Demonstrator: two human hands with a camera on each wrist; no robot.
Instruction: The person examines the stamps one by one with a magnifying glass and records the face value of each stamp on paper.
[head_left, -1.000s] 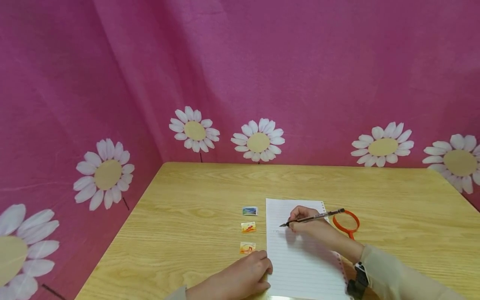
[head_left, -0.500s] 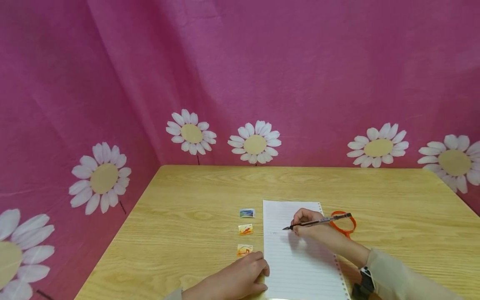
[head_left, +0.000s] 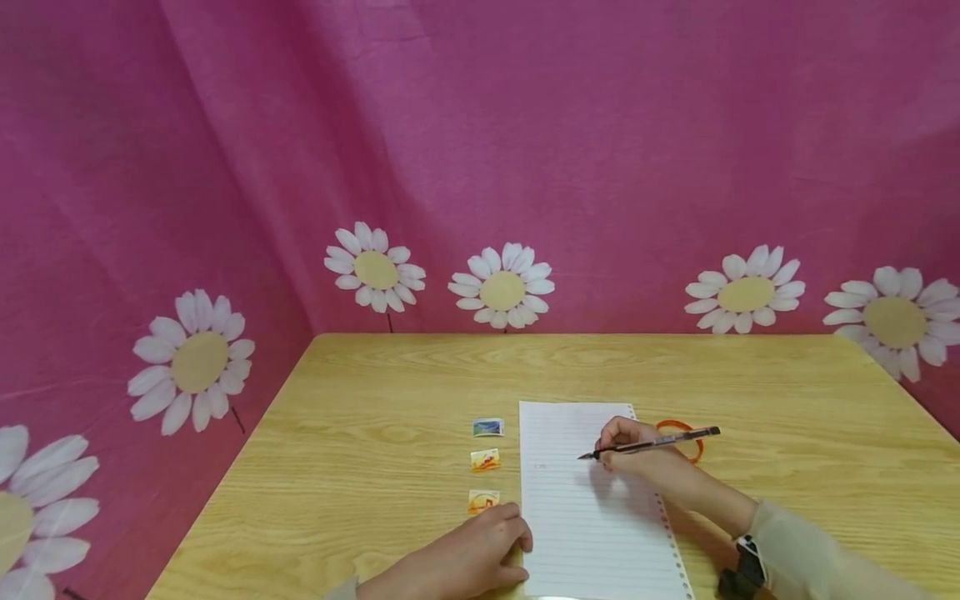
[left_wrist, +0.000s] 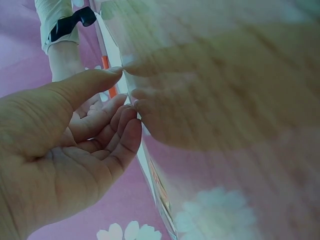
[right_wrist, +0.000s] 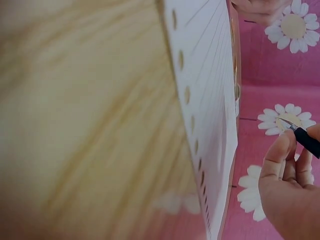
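Observation:
In the head view my right hand (head_left: 660, 468) pinches a slim dark pen (head_left: 675, 440) over a lined sheet of paper (head_left: 585, 542). The right wrist view shows the pen's black grip (right_wrist: 306, 142) between thumb and fingers, its metal tip apart from the sheet. Faint small writing (head_left: 540, 467) stands on the sheet left of the tip. My left hand (head_left: 472, 550) lies at the sheet's left edge, fingers loosely bent. The left wrist view has those fingertips (left_wrist: 131, 125) touching down at the surface. Just beyond this hand is an orange-yellow stamp (head_left: 483, 501).
Above it in the same column lie a yellow-red stamp (head_left: 485, 460) and a blue-green stamp (head_left: 488, 427). A red-rimmed magnifying glass (head_left: 699, 451) is partly hidden behind my right hand. A pink curtain (head_left: 622, 167) with daisies borders the wooden table (head_left: 360, 450).
My right hand has moved the pen rightward, away from the writing. My left hand keeps its place at the sheet's edge. The head view has shifted slightly.

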